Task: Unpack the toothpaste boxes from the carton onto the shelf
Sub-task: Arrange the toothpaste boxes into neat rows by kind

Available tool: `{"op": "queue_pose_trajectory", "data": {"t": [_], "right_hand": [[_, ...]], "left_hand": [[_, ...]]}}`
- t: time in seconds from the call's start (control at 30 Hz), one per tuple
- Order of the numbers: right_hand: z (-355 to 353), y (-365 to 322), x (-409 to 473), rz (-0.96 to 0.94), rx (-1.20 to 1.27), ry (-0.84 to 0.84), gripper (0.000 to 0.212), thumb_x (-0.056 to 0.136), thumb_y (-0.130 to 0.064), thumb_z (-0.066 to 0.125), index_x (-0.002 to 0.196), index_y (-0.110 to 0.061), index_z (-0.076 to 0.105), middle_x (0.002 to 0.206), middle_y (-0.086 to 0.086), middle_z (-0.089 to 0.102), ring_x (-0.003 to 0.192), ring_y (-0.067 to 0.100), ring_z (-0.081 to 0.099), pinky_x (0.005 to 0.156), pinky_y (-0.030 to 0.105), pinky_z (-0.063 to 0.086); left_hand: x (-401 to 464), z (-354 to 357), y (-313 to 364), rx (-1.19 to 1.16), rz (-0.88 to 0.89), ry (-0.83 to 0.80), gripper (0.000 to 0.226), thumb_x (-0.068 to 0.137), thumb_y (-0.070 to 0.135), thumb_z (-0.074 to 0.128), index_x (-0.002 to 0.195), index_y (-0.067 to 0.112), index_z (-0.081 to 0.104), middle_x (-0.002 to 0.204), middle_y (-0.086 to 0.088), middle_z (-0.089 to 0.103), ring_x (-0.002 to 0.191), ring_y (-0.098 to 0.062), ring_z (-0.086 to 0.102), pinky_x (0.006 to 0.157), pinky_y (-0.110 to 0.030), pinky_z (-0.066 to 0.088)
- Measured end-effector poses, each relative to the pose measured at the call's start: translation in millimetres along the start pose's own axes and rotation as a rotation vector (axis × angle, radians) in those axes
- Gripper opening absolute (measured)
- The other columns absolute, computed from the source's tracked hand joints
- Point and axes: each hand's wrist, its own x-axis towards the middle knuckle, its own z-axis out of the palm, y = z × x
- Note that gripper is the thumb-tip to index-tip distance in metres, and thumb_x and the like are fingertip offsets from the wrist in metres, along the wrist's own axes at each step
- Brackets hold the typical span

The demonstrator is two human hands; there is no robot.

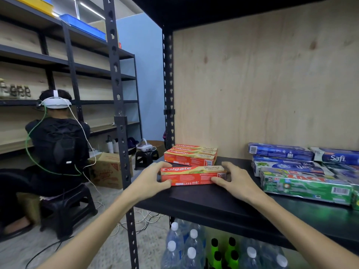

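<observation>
Box [192,175] lay on shelf [213,202], long axis left-right, just before stack [191,155] | left hand [153,177] held left end, right hand [231,177] right end | both equally near; stack lay straight behind.

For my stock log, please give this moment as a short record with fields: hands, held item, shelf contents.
left hand: grips left end of held box
right hand: grips right end
held box: red Colgate box, on the black shelf
behind it: Colgate stack
right side: blue Safi boxes, green box
</observation>
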Motion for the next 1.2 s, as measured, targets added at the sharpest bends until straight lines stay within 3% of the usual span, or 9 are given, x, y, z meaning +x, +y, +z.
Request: {"op": "queue_pose_trajectory", "data": {"t": [0.1, 0.23, 0.33, 0.4, 0.57, 0.67, 0.9, 1.2], "right_hand": [[10.5, 0.1, 12.2, -0.046, 0.020, 0.042, 0.045, 0.088, -0.036, 0.075, 0.125, -0.019, 0.056, 0.119, -0.002, 0.068, 0.085, 0.000, 0.057, 0.080, 0.021, 0.042], [21.8, 3.1, 30.1, -0.030, 0.048, 0.058, 0.044, 0.082, -0.044, 0.078, 0.113, -0.024, 0.054, 0.112, -0.005, 0.067, 0.091, 0.007, 0.063, 0.085, 0.030, 0.053], [27.8, 5.6, 43.3, -0.007, 0.073, 0.055, 0.052, 0.079, -0.048, 0.080, 0.117, -0.024, 0.052, 0.114, -0.006, 0.067, 0.099, 0.012, 0.064, 0.089, 0.037, 0.055], [31.5, 6.7, 51.3, 0.005, 0.100, 0.062, 0.060, 0.079, -0.047, 0.081, 0.123, -0.021, 0.050, 0.117, -0.006, 0.067, 0.103, 0.013, 0.065, 0.090, 0.034, 0.055], [35.5, 8.4, 64.8, -0.014, 0.100, 0.068, 0.068, 0.079, -0.043, 0.082, 0.131, -0.016, 0.049, 0.120, -0.003, 0.067, 0.108, 0.015, 0.065, 0.085, 0.028, 0.051], [37.2, 12.4, 70.7, -0.059, 0.092, 0.047, 0.066, 0.078, -0.047, 0.081, 0.133, -0.022, 0.054, 0.122, -0.007, 0.067, 0.108, 0.012, 0.063, 0.094, 0.033, 0.053], [41.9, 22.2, 76.3, -0.070, 0.072, 0.037, 0.067, 0.072, -0.065, 0.075, 0.129, -0.032, 0.059, 0.113, -0.007, 0.066, 0.100, 0.010, 0.062, 0.092, 0.036, 0.055], [43.2, 22.7, 76.3, -0.058, 0.096, 0.066, 0.069, 0.074, -0.056, 0.081, 0.133, -0.029, 0.059, 0.119, -0.004, 0.061, 0.100, 0.012, 0.060, 0.089, 0.029, 0.050]], "left_hand": [[21.7, 3.5, -10.6, 0.015, -0.042, 0.061, 0.056, 0.092, 0.036, 0.071, 0.143, 0.028, 0.049, 0.128, -0.002, 0.048, 0.101, -0.007, 0.055, 0.084, -0.014, 0.041], [52.0, 10.0, -15.4, -0.028, -0.116, 0.124, 0.060, 0.092, 0.026, 0.073, 0.145, 0.017, 0.046, 0.134, -0.006, 0.057, 0.110, -0.016, 0.056, 0.093, -0.026, 0.043], [73.4, 16.9, -22.8, -0.097, -0.194, 0.150, 0.060, 0.092, 0.022, 0.073, 0.144, 0.011, 0.045, 0.134, -0.006, 0.059, 0.107, -0.011, 0.053, 0.089, -0.025, 0.041], [84.6, 20.1, -28.1, -0.125, -0.219, 0.159, 0.064, 0.091, 0.025, 0.075, 0.145, 0.010, 0.043, 0.137, -0.006, 0.058, 0.109, -0.010, 0.051, 0.089, -0.025, 0.041], [103.3, 21.0, -34.4, -0.162, -0.252, 0.154, 0.082, 0.086, 0.028, 0.080, 0.152, 0.008, 0.037, 0.140, -0.006, 0.054, 0.127, -0.020, 0.052, 0.103, -0.034, 0.042], [113.9, 21.1, -40.3, -0.171, -0.241, 0.129, 0.064, 0.084, 0.028, 0.082, 0.139, 0.011, 0.053, 0.118, 0.003, 0.061, 0.113, -0.015, 0.058, 0.099, -0.032, 0.046], [116.4, 21.8, -53.5, -0.281, -0.215, 0.144, 0.075, 0.076, 0.030, 0.088, 0.142, 0.019, 0.054, 0.119, 0.007, 0.071, 0.112, -0.010, 0.065, 0.106, -0.041, 0.049], [112.6, 27.5, -58.3, -0.315, -0.174, 0.173, 0.075, 0.077, 0.031, 0.087, 0.142, 0.018, 0.053, 0.119, 0.007, 0.071, 0.112, -0.010, 0.065, 0.106, -0.042, 0.050]]}}
